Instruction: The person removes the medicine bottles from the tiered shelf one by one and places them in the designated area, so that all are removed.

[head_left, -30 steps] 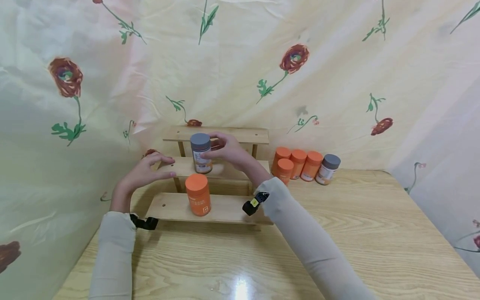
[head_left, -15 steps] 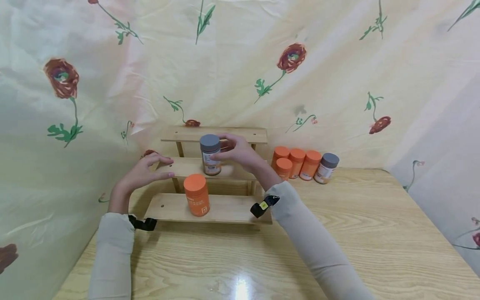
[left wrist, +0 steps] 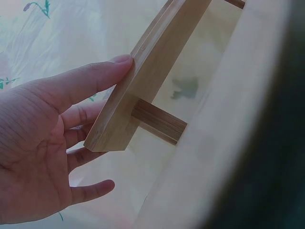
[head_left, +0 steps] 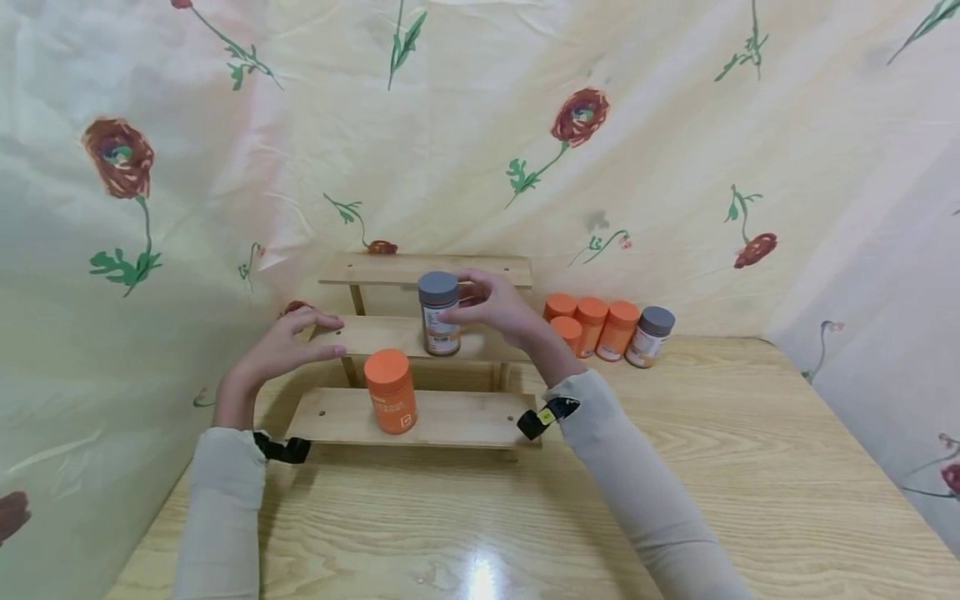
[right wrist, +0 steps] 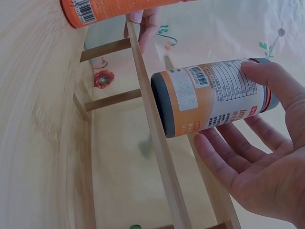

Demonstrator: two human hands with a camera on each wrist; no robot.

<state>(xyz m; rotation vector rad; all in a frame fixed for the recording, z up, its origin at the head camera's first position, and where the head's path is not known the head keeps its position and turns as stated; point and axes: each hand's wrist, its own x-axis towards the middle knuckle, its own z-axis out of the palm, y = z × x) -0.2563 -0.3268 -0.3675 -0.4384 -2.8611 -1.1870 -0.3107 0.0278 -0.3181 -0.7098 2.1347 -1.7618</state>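
My right hand (head_left: 501,312) holds a grey-lidded supplement jar (right wrist: 205,98) upright at the middle tier of a three-tier wooden shelf (head_left: 375,336). The thumb is on the label side, with the fingers around the other side. Whether the jar's base touches the board, I cannot tell. At the left end of that tier, my left hand (head_left: 288,342) grips the board's end, its thumb on the front edge in the left wrist view. An orange jar (head_left: 391,392) stands on the lowest tier, left of its middle.
Several orange jars (head_left: 621,332) and another grey-lidded jar (head_left: 650,337) stand together on the wooden table (head_left: 720,467), right of the shelf. A flower-patterned cloth (head_left: 465,150) hangs behind and on the left.
The right hand has moved the grey-lidded jar to the right along the middle tier. The left hand keeps its place at the board's end.
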